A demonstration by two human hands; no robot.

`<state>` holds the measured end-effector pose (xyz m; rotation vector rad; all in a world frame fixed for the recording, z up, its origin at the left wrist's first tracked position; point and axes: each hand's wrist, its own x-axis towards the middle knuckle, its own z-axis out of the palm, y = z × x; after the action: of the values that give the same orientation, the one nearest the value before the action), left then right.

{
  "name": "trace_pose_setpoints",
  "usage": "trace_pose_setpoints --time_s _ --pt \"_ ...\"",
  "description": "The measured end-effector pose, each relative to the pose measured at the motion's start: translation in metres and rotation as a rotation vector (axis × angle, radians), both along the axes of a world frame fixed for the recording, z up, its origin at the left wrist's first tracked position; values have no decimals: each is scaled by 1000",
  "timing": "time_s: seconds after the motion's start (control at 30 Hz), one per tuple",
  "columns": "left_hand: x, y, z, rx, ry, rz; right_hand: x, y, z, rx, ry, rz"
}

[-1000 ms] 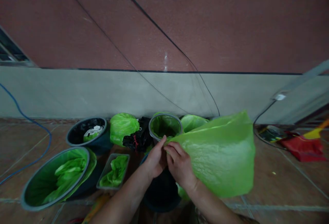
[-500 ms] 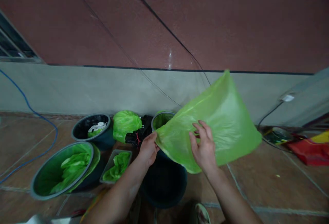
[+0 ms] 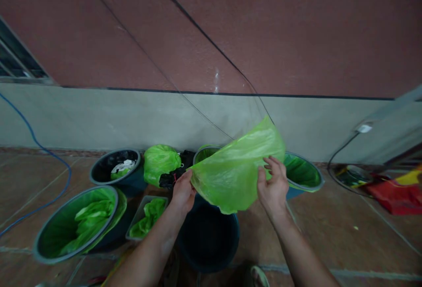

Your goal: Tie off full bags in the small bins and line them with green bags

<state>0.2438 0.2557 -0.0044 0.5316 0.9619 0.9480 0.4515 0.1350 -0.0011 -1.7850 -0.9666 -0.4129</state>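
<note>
A thin green plastic bag (image 3: 237, 168) hangs in the air in front of me, its top corner pointing up toward the wall. My left hand (image 3: 184, 192) is closed, pinching the bag's left edge between thumb and fingers. At the bag's right side is my right hand (image 3: 274, 186), fingers apart and slightly curled; whether it touches the plastic I cannot tell. Below the bag stands a dark bucket (image 3: 211, 238) with no liner showing. Behind the bag, a bin (image 3: 206, 151) lined in green is partly hidden.
Green-lined bins stand at the left (image 3: 77, 225) and right (image 3: 303, 172). A black-lined bin (image 3: 115, 166), a full green bag (image 3: 161, 162) and a small tray (image 3: 148, 216) sit at left. A blue hose (image 3: 39, 139) crosses the floor; red material (image 3: 392, 194) lies far right.
The bag has swung down and folded smaller, uncovering the lined bin at right. My right hand has shifted right along it, while my left hand keeps its pinch.
</note>
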Motion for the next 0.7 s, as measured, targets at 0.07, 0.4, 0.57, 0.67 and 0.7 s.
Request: trace_pose_setpoints --time_s 0.07,0.4,0.57,0.67,0.7 --pt "0 -1 -4 74 60 -43 -19 3 5 36 -119 106" --pt "2 -19 -8 553 358 -500 -50 24 3 -368 -228 552" --pt "2 -23 -3 532 305 -580 -47 19 2 -530 -249 545" --pt "3 -25 -4 507 270 -610 -46 18 4 -523 -227 526" --pt "3 -26 -4 503 264 -601 -46 18 4 -513 -217 523"
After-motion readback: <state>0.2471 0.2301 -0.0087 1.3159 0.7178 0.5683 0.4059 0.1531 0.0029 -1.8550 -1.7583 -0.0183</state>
